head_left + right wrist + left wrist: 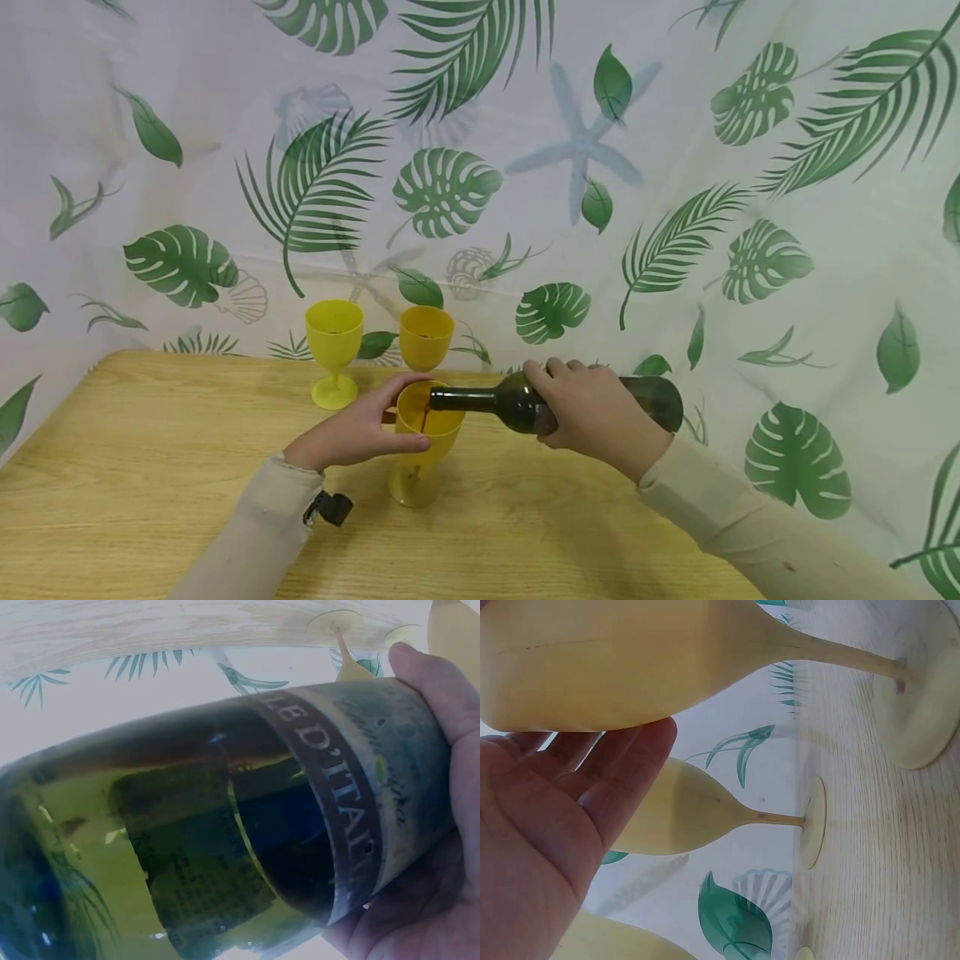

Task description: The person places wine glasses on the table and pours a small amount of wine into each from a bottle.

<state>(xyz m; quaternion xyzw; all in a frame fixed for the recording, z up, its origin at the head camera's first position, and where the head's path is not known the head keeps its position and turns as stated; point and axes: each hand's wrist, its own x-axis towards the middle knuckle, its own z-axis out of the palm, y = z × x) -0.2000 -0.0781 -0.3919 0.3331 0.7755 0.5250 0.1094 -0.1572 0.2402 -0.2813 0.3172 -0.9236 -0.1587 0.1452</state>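
Observation:
My left hand [360, 429] holds a yellow goblet [440, 446] by its bowl, thumb at the front and fingers round the far side. The goblet's foot rests on the table. With my right hand [596, 408] I grip a dark green wine bottle [517, 402] round its body, tipped nearly level. Its mouth lies over the goblet's rim, and a thin dark stream [426, 419] runs down into the bowl. In the right wrist view, the label [405, 772] is partly covered by my hand, and liquid shows through the glass.
Two more yellow goblets stand at the back of the wooden table [150, 467]: one at the left [334, 337], another [426, 337] just behind the held one. A leaf-patterned cloth [465, 271] hangs behind the table. A black device [330, 507] sits on my left wrist.

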